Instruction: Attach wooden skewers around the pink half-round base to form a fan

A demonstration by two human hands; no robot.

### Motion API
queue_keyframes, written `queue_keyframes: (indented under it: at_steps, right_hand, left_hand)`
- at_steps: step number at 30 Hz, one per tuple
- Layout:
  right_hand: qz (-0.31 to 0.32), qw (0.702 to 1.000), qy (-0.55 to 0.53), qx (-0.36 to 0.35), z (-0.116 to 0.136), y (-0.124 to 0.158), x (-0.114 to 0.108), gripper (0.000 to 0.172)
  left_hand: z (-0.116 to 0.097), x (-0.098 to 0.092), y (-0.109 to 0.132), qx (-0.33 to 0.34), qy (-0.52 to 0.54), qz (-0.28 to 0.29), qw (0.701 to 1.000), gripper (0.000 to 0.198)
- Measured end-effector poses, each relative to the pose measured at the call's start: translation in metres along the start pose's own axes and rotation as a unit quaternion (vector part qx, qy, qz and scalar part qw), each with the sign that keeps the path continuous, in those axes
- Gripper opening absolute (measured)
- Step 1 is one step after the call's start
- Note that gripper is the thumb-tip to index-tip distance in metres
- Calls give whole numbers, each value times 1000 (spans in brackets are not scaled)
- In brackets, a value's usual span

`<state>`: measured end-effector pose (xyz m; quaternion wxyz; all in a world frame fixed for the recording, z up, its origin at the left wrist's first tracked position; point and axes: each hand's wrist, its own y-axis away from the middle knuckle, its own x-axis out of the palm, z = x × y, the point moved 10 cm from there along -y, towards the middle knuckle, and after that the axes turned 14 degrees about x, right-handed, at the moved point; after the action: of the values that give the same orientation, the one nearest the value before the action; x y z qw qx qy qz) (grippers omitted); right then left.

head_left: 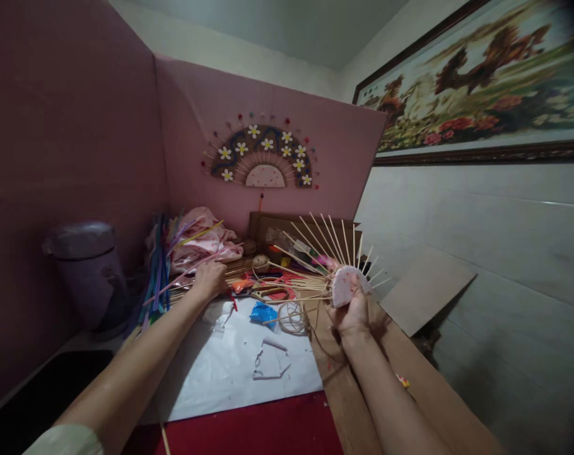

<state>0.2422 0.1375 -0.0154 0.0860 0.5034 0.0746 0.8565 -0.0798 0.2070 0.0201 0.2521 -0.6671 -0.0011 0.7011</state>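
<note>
Quietly at work, a person spreads both arms over a cluttered table, where a lidded canister [85, 278] stands at far left beside colored fuzzy stems [159, 268] and crumpled pink cloth [204, 234]. Just to the right, the left hand [210, 279] lies at a bundle of thin sticks [236, 270], its fingers curled downward; their tips are hidden, so whether they hold a stick cannot be told. Mid-scene, a flowered fan [268, 148] hangs on the pink wall above a blue packet [263, 313] and a coil of string [293, 318] on a white sheet [220, 373]. At right, over brown board [337, 385], the right hand [351, 316] grips a padded half-round [346, 285], thumb across its face, with pale sticks [335, 240] fanning from its curved edge. The step in hand appears to be fetching from the bundle; adding a stick would call for a free gap along that edge and a steady right-hand grip.
</note>
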Motion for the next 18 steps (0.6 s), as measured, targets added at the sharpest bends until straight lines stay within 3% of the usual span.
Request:
queue_keyframes:
  at_steps: [9, 18]
  right_hand:
    - [5, 1000, 15, -10, 1, -3, 0, 20]
    - [43, 999, 0, 13, -10, -2, 7, 20]
  left_hand:
    - [-2, 8, -1, 31, 20, 2, 999, 25]
    - [-12, 9, 6, -3, 129, -24, 991, 21]
